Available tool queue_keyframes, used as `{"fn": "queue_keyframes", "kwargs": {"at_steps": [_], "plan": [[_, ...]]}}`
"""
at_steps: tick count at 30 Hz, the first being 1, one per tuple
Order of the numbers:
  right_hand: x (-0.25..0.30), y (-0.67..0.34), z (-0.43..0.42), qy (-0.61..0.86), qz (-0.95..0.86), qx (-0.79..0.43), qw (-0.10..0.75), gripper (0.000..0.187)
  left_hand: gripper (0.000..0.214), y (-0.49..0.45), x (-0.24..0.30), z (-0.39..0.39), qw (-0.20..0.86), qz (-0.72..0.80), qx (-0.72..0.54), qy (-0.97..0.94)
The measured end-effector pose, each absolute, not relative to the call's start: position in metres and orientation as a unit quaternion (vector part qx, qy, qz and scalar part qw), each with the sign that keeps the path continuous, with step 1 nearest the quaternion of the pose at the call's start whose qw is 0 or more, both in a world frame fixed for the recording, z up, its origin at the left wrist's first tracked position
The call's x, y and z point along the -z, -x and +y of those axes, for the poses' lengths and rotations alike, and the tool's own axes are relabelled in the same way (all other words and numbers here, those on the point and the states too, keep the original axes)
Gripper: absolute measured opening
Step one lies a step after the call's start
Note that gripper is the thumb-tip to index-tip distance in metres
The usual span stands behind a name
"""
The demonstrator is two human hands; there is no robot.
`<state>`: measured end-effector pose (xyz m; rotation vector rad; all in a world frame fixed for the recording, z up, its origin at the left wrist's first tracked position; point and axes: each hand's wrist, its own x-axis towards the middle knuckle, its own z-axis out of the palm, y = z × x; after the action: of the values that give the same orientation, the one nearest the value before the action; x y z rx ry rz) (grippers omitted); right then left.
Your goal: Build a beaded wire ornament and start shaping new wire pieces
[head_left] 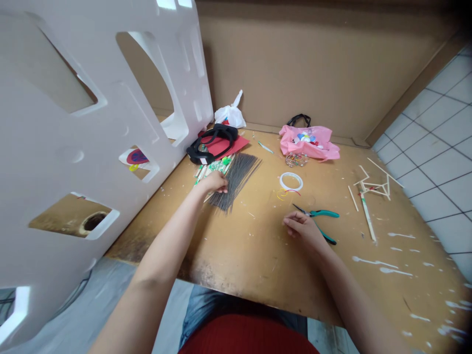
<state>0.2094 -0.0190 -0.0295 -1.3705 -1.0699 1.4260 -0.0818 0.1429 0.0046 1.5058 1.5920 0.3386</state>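
Note:
My left hand (217,182) reaches onto a spread bundle of thin dark grey wires (241,172), its fingers curled together. Whether a wire sits between those fingertips is too small to tell. Under the far side of the bundle lie paper-wrapped chopsticks (214,169) with green print. My right hand (299,227) rests over the table with fingers curled in, and nothing shows in them. Right beside it, partly covered by the hand, are long-nose pliers (324,213) with teal handles, jaws pointing left. A white tape roll (291,182) lies beyond, with yellow and red wire pieces (283,194) at its edge.
A white plastic panel (110,88) walls off the left. At the back are a black headset strap (214,142) on red paper (238,145), a white bag (230,115) and a pink bag (328,142). A stick frame (374,189) lies right, near dried white drips (376,261).

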Motion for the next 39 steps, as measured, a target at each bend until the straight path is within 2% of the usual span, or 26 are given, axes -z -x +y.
{"fn": "queue_keyframes", "kwargs": {"at_steps": [9,12,15,19,39], "plan": [[0.02,-0.203,-0.025,0.545,-0.439,-0.581,0.416,0.027,0.002,0.076,-0.037,0.117,0.439,0.581,-0.292,-0.62],[0.015,-0.197,-0.029,0.537,-0.458,-0.588,0.397,0.027,0.013,0.051,-0.045,0.097,0.552,0.433,-0.404,-0.587],[0.013,-0.191,-0.035,0.52,-0.465,-0.605,0.384,0.027,0.026,0.021,-0.046,0.078,0.644,0.349,-0.418,-0.538],[0.012,-0.188,-0.04,0.501,-0.47,-0.622,0.377,0.024,0.031,-0.006,-0.04,0.062,0.69,0.307,-0.406,-0.515],[0.014,-0.186,-0.04,0.518,-0.476,-0.615,0.357,0.026,0.032,-0.026,-0.029,0.046,0.67,0.282,-0.403,-0.557]]}}
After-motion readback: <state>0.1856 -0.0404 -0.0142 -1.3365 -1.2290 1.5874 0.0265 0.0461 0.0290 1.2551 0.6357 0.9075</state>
